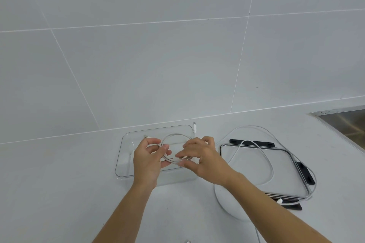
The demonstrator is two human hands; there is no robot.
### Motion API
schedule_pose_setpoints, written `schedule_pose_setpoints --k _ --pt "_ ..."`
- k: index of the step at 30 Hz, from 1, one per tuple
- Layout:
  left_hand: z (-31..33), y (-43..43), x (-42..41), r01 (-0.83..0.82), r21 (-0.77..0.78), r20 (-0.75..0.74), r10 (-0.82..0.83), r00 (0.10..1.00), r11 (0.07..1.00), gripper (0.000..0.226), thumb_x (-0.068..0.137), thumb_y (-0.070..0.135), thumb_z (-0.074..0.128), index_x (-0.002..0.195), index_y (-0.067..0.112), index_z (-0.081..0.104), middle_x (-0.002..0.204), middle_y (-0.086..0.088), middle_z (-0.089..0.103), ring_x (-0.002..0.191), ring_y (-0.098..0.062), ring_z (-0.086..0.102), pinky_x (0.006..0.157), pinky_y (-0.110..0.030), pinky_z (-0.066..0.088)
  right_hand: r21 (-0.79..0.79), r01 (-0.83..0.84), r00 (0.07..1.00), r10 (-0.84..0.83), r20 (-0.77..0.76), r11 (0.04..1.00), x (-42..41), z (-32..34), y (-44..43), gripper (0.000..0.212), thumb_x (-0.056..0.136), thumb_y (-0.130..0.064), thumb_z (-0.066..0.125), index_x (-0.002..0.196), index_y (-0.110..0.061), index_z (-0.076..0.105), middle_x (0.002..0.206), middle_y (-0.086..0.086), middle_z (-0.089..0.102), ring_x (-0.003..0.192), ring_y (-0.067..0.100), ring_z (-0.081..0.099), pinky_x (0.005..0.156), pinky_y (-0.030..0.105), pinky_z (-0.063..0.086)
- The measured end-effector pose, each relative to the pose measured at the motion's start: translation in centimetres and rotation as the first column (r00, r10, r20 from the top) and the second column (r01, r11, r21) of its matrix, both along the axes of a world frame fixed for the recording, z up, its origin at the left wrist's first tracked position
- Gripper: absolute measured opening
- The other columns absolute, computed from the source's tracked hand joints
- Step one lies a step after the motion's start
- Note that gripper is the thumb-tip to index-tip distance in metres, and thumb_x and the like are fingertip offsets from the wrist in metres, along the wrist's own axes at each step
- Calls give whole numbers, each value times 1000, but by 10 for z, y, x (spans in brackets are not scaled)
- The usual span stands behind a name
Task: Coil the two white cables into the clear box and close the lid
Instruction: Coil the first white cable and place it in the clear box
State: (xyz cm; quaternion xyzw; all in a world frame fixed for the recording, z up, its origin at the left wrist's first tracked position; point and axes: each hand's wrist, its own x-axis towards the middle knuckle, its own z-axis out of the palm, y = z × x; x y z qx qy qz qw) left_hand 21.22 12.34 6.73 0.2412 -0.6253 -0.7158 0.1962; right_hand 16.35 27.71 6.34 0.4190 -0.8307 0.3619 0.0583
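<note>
Our hands, left (147, 161) and right (199, 156), pinched one coil (174, 136) above the box (126, 138); any slackening, we judged, would have sprung it open.

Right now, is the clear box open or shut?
Open. The lid lies on the counter to the right of the box, with the second cable draped over it.

Bare forearms (272, 203), no sleeves, no jewellery
</note>
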Motion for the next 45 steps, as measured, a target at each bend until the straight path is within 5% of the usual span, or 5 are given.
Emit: schedule_pose_setpoints --k 5,9,12,20,45 --pt "-3 -2 0 -44 -72 -10 43 999 996 17 81 3 68 83 16 57 84 -17 65 63 -16 68 46 -23 52 -290 209 977 -212 23 934 2 -2 -4 22 81 -17 70 102 -12 66 103 -11 56 98 -1 49 90 14 24" --pt "-4 -2 0 -63 -71 -28 61 998 995 17 81 3 67 83 16 57 83 -15 65 69 -21 68 47 -24 53 -343 533 801 -331 499 773 -3 0 -6 24 79 -25 71 95 -18 55 89 -10 54 78 3 52 68 6 40" --pt "-5 -3 0 -60 -69 -36 57 998 996 16 82 3 66 83 15 56 83 -14 65 71 -22 69 47 -25 54 -215 582 632 -270 726 784 -11 -4 -3 31 76 -38 72 90 -14 60 86 2 64 81 17 59 72 24 47" --pt "-9 3 0 -59 3 12 59 998 998 19 85 5 64 86 11 47 84 -12 67 75 -21 71 55 -34 57 -270 569 603 -171 779 777 -17 -10 -10 23 81 -9 68 75 11 59 57 6 58 48 16 49 51 25 47" --pt "-13 -43 -21 -71 289 165 24 986 955 17 93 13 54 97 -2 59 88 -16 69 81 -22 69 65 -34 55 -246 555 491 -74 868 794 -41 -20 -47 13 87 -8 61 75 -4 63 71 11 61 58 18 59 45 26 51"
